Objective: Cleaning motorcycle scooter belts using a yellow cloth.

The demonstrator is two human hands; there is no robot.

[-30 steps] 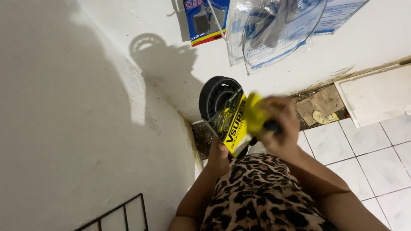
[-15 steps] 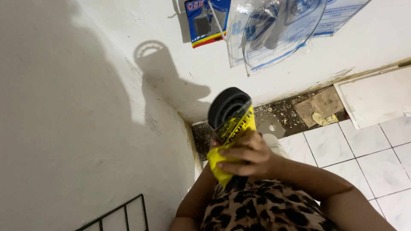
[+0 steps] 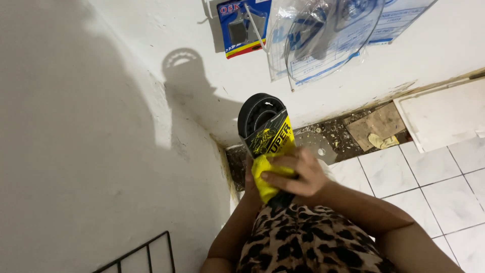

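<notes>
A black rubber belt (image 3: 256,112) in a yellow and black cardboard sleeve (image 3: 275,137) is held upright in front of me, near the wall corner. My right hand (image 3: 299,176) is closed on a yellow cloth (image 3: 262,178) and presses it against the lower end of the sleeve. My left hand (image 3: 248,185) grips the belt's lower end from the left; the cloth and my right hand hide most of it. My leopard-print clothing (image 3: 303,242) fills the bottom of the view.
Packaged parts hang on the white wall: a blue and red blister card (image 3: 241,25) and clear plastic bags (image 3: 323,40). Debris and cardboard scraps (image 3: 376,126) lie along the wall base. White floor tiles (image 3: 429,177) are at right, a black wire rack (image 3: 144,255) at bottom left.
My right hand with the yellow cloth has slid down from the upper right of the sleeve to its lower end. The belt has shifted slightly.
</notes>
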